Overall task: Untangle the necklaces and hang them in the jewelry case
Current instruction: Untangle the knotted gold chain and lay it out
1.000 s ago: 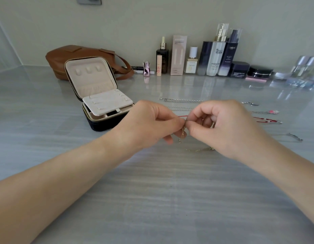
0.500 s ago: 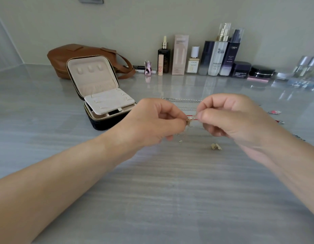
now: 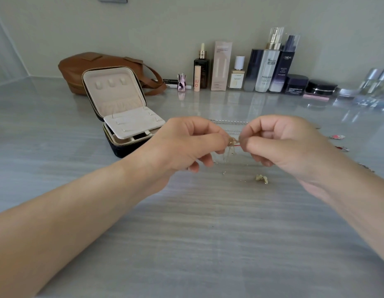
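Observation:
My left hand and my right hand are raised over the middle of the table, their fingertips almost touching. Between them both pinch a thin gold necklace, whose chain hangs down in loose strands. Its gold pendant lies on the table below my right hand. More necklaces lie behind my hands: silver chains and red pieces at the right. The jewelry case stands open at the left, its cream lid upright with three hooks and a cream insert tray over the dark base.
A brown leather bag lies behind the case. Several cosmetic bottles, boxes and jars line the back wall, with glass bottles at the far right. The grey table reaches to the near edge of the view.
Both hands lifted a little off the table with the gold necklace and drew slightly apart. The pendant, hidden under my right hand before, now lies in view.

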